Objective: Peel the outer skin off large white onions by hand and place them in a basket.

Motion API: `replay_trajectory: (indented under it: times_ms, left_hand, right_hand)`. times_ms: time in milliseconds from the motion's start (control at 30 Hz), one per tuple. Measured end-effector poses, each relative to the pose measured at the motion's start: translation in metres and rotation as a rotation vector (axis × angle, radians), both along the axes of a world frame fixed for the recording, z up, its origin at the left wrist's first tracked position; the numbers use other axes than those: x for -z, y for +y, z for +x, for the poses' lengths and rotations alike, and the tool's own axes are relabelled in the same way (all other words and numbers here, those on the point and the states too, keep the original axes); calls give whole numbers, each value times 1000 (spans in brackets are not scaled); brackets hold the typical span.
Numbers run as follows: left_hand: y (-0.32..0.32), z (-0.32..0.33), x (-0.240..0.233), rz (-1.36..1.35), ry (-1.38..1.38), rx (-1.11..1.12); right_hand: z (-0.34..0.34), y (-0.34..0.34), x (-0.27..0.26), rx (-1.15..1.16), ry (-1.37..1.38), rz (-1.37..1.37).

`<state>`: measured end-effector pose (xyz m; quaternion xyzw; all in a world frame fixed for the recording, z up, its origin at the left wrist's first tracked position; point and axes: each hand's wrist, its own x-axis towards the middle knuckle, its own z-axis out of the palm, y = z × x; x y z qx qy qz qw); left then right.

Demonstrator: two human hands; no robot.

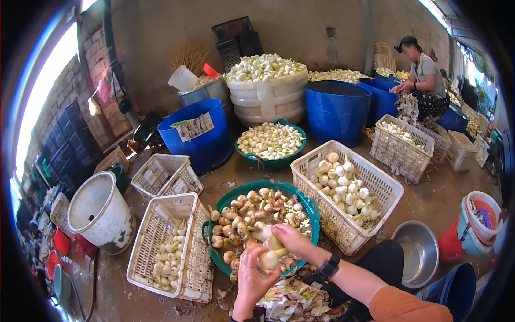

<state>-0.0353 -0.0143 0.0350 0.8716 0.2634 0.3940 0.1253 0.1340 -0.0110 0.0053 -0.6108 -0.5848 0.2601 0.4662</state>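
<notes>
My left hand [254, 267] is closed around a pale garlic bulb [268, 260], its stem pointing right. Above it my right hand [290, 238] grips whitish garlic, perhaps a second bulb or its skin; which of these cannot be told. Both hands are over the near part of a green plastic tub [225, 199], where brownish unpeeled garlic bulbs [245, 209] lie in water. Peeled white garlic fills part of a white plastic crate [299, 167] to the right. Smaller white bulbs lie in another white crate [139, 257] to the left. Garlic skins [289, 300] are heaped below my hands.
A green basket of garlic [271, 141], blue tubs [338, 114] and a heaped white tub [267, 96] stand beyond. Another person [426, 76] sits at back right. A metal basin [416, 251] is on the right, a white bucket [100, 213] on the left. The floor looks wet.
</notes>
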Motion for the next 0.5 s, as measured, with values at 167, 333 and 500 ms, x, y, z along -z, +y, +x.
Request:
replay_trajectory:
  times_ms: [167,333,500]
  left_hand:
    - [-5,1,-3,-988,-574,159]
    - [-2,4,8,-441,-274,-107]
    - [5,2,16,-625,-585,-17]
  right_hand:
    - [-2,-10,-7,-214,223,-9]
    - [-12,-12,-9,-340,354,-138]
    - [-30,-18,-30,-225,1256,-198]
